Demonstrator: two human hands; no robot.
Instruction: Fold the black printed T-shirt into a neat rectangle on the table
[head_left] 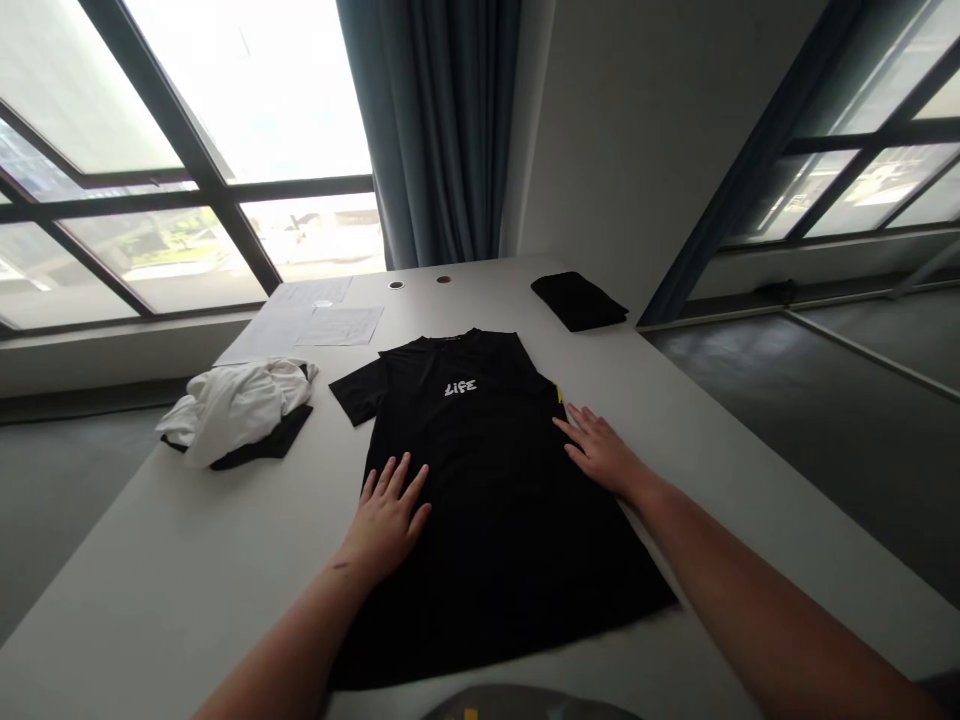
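Observation:
A black T-shirt with white "LIFE" lettering lies spread flat on the pale table, collar away from me. Its right sleeve looks folded in, while the left sleeve sticks out. My left hand rests flat on the shirt's left edge, fingers stretched out. My right hand lies flat on the shirt's right edge, fingers together and extended. Neither hand holds anything.
A crumpled white garment sits on dark cloth at the table's left. A folded black garment lies at the far right corner. Paper sheets lie at the far side by the window. The table drops to the floor on the right.

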